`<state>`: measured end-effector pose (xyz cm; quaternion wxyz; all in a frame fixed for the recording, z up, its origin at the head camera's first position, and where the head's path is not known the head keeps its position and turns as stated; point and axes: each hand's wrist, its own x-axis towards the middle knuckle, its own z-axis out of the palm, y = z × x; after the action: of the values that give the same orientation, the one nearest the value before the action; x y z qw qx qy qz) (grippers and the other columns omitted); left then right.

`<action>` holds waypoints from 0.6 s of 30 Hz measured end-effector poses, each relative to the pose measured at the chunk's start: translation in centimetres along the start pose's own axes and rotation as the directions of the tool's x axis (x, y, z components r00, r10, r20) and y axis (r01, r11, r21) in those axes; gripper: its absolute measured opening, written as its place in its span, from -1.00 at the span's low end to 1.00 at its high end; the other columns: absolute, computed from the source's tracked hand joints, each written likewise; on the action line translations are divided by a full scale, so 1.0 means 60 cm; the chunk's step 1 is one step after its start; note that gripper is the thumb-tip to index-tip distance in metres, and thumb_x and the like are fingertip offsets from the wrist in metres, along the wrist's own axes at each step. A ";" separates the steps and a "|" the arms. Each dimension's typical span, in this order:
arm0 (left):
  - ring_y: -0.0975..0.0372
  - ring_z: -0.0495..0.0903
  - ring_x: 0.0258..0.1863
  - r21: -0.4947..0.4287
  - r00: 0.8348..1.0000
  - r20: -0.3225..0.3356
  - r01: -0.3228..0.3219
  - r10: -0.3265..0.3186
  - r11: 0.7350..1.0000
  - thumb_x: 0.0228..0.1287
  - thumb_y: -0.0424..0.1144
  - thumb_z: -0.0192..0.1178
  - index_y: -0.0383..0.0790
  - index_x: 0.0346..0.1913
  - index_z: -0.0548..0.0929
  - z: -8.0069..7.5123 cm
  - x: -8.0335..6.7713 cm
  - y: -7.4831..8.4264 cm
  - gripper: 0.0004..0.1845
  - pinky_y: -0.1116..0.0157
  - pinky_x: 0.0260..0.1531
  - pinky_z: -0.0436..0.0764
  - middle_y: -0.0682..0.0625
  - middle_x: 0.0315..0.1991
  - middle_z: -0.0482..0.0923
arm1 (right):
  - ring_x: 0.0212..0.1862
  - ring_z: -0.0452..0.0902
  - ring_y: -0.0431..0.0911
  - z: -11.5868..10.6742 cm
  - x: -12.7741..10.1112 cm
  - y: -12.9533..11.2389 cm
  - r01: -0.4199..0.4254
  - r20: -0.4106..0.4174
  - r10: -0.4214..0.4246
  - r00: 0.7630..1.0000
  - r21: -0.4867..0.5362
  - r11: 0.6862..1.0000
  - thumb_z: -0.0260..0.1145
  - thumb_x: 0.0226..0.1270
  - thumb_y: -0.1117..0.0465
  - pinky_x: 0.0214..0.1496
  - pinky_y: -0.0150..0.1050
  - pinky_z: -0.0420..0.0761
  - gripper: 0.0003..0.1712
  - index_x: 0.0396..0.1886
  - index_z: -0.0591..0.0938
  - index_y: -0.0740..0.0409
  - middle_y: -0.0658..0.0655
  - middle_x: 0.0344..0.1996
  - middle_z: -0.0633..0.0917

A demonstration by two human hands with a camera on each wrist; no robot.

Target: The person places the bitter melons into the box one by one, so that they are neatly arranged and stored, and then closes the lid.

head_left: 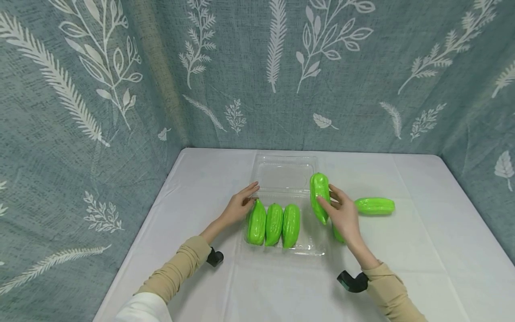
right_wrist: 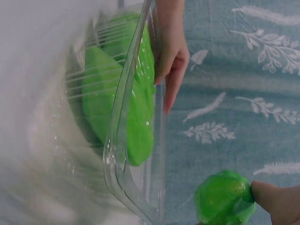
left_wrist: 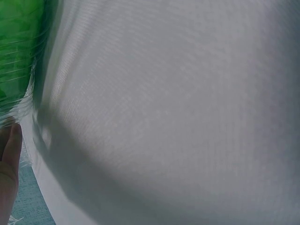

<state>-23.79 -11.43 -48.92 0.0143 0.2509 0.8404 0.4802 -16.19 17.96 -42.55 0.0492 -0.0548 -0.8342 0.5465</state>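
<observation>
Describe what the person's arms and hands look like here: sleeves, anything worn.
Both hands, left hand and right hand, are bare, with no gloves or rings visible. Tan long sleeves reach the wrists. A black camera mount sits at each wrist.

The right hand (head_left: 344, 217) covers most of 1 green gourd (head_left: 338, 233) lying under it, so only a sliver shows. In the left wrist view the gourds (left_wrist: 16, 51) are cut off at the left edge, with just 1 blurry fingertip (left_wrist: 9, 159) poking in. The near side of the clear tray (right_wrist: 119, 154) in the right wrist view is a smeared blur.
</observation>
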 end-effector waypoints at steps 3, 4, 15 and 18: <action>-0.12 0.53 0.14 -0.004 1.000 0.000 -0.004 0.004 1.000 0.32 -0.56 -0.06 -0.53 0.31 0.30 0.000 0.000 0.000 -0.52 0.08 0.18 0.53 -0.33 0.42 0.13 | 0.21 0.47 0.23 0.004 -0.002 -0.001 0.000 0.001 0.000 1.000 0.013 1.000 0.26 0.31 0.05 0.17 -0.01 0.60 -0.26 0.38 0.27 0.28 0.39 0.25 0.46; -0.12 0.53 0.14 -0.005 1.000 0.000 -0.005 0.005 1.000 0.32 -0.56 -0.06 -0.53 0.31 0.30 0.000 0.000 0.000 -0.52 0.07 0.18 0.53 -0.33 0.42 0.13 | 0.21 0.47 0.23 0.005 -0.002 -0.001 -0.001 0.004 0.001 1.000 0.016 1.000 0.26 0.32 0.05 0.16 -0.01 0.60 -0.26 0.39 0.27 0.28 0.39 0.24 0.46; -0.20 0.51 0.13 -0.009 1.000 -0.015 -0.009 0.009 1.000 0.31 -0.60 -0.06 -0.58 0.29 0.29 0.000 -0.004 0.016 -0.53 -0.02 0.17 0.52 -0.38 0.40 0.13 | 0.18 0.49 0.26 0.020 -0.011 -0.001 -0.014 0.037 0.015 0.999 -0.020 1.000 0.26 0.32 0.05 0.17 -0.01 0.60 -0.27 0.36 0.29 0.31 0.41 0.23 0.46; -0.22 0.50 0.12 -0.011 1.000 0.000 -0.001 0.001 1.000 0.30 -0.61 -0.08 -0.60 0.28 0.29 -0.007 -0.008 0.040 -0.53 -0.02 0.17 0.52 -0.39 0.40 0.12 | 0.15 0.52 0.26 0.025 -0.013 0.001 -0.007 0.041 0.008 0.999 -0.039 0.999 0.26 0.32 0.05 0.15 -0.01 0.61 -0.30 0.34 0.32 0.33 0.41 0.21 0.48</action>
<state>-22.50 -10.96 -46.84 0.0155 0.2512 0.8376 0.4848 -15.60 16.52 -43.25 0.0290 -0.0477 -0.8453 0.5314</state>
